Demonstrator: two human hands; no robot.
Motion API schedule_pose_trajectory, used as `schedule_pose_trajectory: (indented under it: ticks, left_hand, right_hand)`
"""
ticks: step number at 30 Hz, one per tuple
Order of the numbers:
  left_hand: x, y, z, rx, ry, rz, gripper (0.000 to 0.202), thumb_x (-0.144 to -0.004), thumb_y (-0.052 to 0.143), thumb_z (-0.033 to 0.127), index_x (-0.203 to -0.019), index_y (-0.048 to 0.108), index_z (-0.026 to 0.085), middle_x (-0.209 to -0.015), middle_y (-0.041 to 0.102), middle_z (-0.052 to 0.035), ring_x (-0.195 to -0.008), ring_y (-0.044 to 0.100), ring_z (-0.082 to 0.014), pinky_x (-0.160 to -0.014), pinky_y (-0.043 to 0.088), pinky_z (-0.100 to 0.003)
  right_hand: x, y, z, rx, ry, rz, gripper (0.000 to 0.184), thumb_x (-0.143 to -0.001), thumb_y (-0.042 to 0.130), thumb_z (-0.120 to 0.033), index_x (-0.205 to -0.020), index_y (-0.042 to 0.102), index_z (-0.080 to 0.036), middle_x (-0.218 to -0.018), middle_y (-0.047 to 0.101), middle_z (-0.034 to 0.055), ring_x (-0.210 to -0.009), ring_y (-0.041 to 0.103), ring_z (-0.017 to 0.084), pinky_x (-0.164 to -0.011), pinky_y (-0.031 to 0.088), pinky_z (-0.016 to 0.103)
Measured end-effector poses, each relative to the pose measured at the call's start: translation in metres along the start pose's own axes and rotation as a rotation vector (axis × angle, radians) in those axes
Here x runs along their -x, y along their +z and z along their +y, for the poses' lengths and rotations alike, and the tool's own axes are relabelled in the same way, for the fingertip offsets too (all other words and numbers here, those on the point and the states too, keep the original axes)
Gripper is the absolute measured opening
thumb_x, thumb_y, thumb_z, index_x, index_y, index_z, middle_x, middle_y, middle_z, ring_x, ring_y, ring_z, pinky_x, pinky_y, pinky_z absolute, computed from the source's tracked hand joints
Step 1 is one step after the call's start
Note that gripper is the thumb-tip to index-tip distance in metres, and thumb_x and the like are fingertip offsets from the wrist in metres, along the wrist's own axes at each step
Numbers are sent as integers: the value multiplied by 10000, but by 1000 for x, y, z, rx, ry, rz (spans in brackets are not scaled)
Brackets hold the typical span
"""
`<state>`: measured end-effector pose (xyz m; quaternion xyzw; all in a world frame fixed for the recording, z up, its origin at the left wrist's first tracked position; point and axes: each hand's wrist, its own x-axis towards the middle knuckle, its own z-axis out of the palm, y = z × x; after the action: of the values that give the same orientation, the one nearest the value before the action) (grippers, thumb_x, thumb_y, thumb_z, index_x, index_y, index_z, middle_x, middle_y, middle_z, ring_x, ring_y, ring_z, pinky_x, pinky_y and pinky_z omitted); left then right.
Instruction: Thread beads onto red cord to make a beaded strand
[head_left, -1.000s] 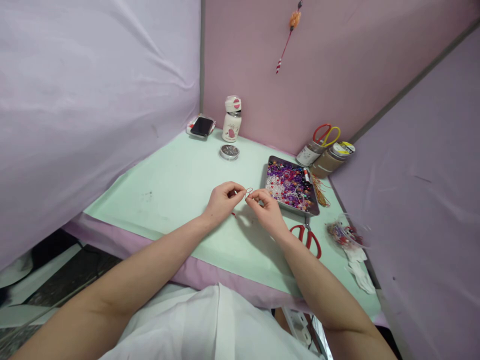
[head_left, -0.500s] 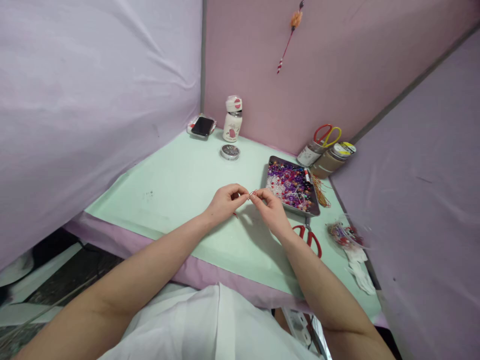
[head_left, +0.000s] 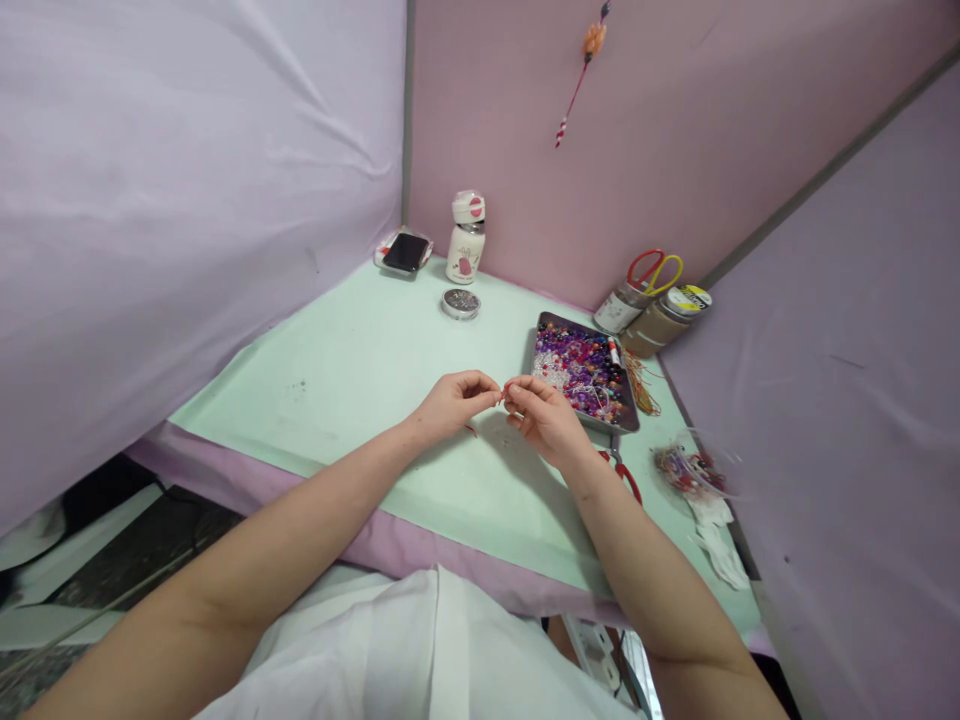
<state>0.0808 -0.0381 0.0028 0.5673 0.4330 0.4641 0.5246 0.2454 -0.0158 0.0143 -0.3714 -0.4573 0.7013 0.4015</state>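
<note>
Over the pale green table, my left hand (head_left: 459, 402) pinches a thin red cord (head_left: 502, 396) between thumb and forefinger. My right hand (head_left: 541, 412) is closed on the same cord just to the right, the fingertips of both hands almost touching. A short red cord end (head_left: 471, 431) shows below my left hand. Behind my right hand stands a dark tray (head_left: 634, 420) of purple, red and clear beads (head_left: 577, 360). Red-handled scissors (head_left: 628, 480) lie near my right wrist, partly covered by the forearm.
A white bottle (head_left: 466, 245), a round clear case (head_left: 460, 304) and a phone (head_left: 406, 254) stand at the back. Two jars, one holding scissors (head_left: 646, 270), are at the back right. A bag of beads (head_left: 686, 470) and white tissue (head_left: 721, 550) lie at the right edge.
My right hand has turned and its fingers have curled more around the cord, the forearm covering more of the scissors. My left hand has barely shifted.
</note>
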Motion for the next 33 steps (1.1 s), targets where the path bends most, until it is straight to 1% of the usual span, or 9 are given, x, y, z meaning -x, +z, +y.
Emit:
schedule_pose_trajectory:
  ticks: [7, 12, 17, 21, 26, 30, 33]
  left_hand:
    - [2, 1, 4, 25, -42, -21, 286, -722, 607, 408, -837, 622, 146, -771, 596, -15, -667, 529, -109, -508, 427, -198]
    - [3, 1, 6, 97, -99, -58, 286, -700, 646, 414, -799, 624, 147, -658, 538, 22, -540, 433, -65, -491, 383, -199]
    - [0, -1, 0, 284, -162, -167, 283, -693, 688, 401, -779, 616, 141, -592, 460, 43, -479, 333, -40, -471, 294, -200]
    - [0, -3, -2, 414, -213, -302, 256, -701, 703, 350, -738, 597, 120, -647, 477, 22, -494, 304, -28, -466, 224, -200]
    - [0, -5, 0, 440, -309, -467, 249, -696, 706, 328, -690, 574, 117, -623, 462, 26, -481, 271, -28, -455, 180, -210]
    - [2, -4, 4, 411, -393, -498, 253, -676, 713, 322, -664, 561, 120, -583, 434, 38, -467, 251, -29, -445, 160, -215]
    - [2, -3, 5, 395, -397, -477, 247, -666, 713, 307, -638, 544, 129, -549, 396, 49, -459, 246, -31, -443, 151, -219]
  right_hand:
    - [-1, -1, -2, -68, 47, -22, 160, -685, 718, -301, -723, 602, -197, -670, 545, -32, -615, 464, 81, -502, 330, 192]
    - [-4, -5, -2, -83, 90, -22, 166, -680, 713, -288, -711, 581, -192, -654, 529, -37, -593, 452, 77, -472, 301, 189]
    - [-3, -6, 1, -47, 75, -21, 194, -660, 737, -302, -743, 595, -198, -652, 526, -38, -591, 454, 78, -477, 303, 192]
    - [-2, -4, 3, 8, 48, -9, 209, -646, 751, -318, -742, 606, -202, -673, 548, -35, -608, 484, 84, -515, 350, 202]
    - [0, 1, 5, 120, 10, -27, 220, -643, 750, -355, -738, 617, -207, -658, 557, -35, -581, 499, 92, -562, 405, 241]
    - [2, 4, 7, 187, -32, -63, 226, -656, 733, -384, -739, 628, -203, -640, 566, -28, -553, 488, 92, -553, 411, 248]
    - [2, 3, 8, 224, -59, -63, 231, -669, 719, -404, -757, 637, -207, -665, 580, -17, -567, 492, 96, -548, 410, 245]
